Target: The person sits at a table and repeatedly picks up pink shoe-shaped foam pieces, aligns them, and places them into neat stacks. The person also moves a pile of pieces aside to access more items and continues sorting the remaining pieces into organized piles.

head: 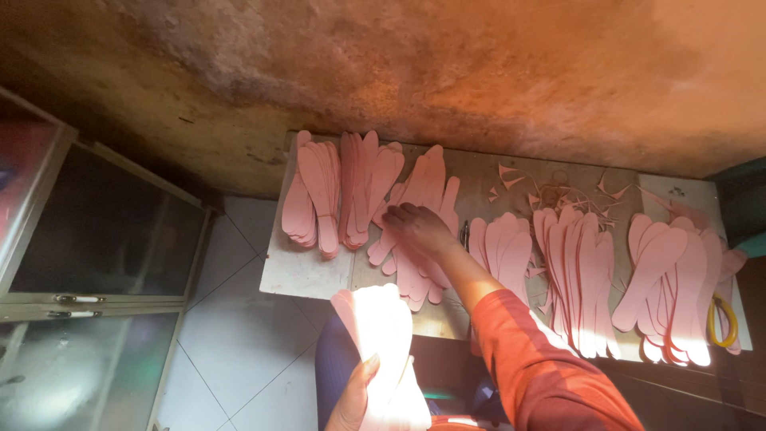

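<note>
Resting flat, open right grip (419, 226) on one of six pink stacks (415, 239); left grip (355, 395) clutching another sheaf (381, 335).

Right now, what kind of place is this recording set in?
Probably a small home workshop for shoe insoles. A low board against a rough stained wall carries stacks of pink sole-shaped cutouts, with trimmings behind. The left hand holds a pale stack; the right hand presses another pile.

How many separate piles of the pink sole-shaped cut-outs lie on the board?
6, though borders blur: far-left pile, second pile, pile under the right hand, middle pile, tall pile, far-right pile. The left hand holds another stack.
</note>
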The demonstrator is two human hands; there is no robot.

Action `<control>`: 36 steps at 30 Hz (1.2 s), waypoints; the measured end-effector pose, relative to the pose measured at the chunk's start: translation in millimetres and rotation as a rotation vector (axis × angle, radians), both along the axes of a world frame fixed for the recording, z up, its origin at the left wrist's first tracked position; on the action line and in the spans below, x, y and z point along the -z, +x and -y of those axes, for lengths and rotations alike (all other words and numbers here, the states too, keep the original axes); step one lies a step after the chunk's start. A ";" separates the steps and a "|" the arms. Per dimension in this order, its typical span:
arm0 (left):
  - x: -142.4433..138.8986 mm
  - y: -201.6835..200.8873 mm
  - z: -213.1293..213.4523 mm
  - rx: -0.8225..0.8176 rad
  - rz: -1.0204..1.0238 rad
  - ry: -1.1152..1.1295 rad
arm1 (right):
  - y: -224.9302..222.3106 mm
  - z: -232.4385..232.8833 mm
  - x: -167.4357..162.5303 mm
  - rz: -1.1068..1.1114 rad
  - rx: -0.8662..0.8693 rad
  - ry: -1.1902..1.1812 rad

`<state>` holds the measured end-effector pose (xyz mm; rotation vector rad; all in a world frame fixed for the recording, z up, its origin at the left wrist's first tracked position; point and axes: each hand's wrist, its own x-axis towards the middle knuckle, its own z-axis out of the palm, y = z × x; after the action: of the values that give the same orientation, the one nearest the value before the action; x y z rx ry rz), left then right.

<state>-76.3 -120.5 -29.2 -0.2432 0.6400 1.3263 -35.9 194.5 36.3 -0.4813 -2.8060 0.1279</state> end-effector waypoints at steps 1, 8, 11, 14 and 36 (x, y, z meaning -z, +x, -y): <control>2.1 -2.0 3.5 -0.005 0.016 0.028 | -0.5 1.0 2.8 0.040 -0.013 0.004; 6.1 -11.4 5.5 -0.055 -0.041 -0.054 | 23.7 -21.0 -28.9 -0.419 0.158 -0.242; 2.9 -8.2 0.9 -0.036 -0.031 0.018 | 25.0 -41.5 -39.4 -0.622 0.667 -0.659; 0.8 -1.5 -3.4 -0.041 0.004 -0.045 | 15.3 -50.8 -31.8 -0.543 0.921 -0.842; 11.9 -3.5 -20.3 -0.046 -0.098 -0.039 | 9.2 -16.1 10.6 -0.496 1.081 -1.160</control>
<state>-79.7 -100.2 -41.1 -0.2271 0.7476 1.3772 -26.7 210.5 25.8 -1.7597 -1.4219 1.3606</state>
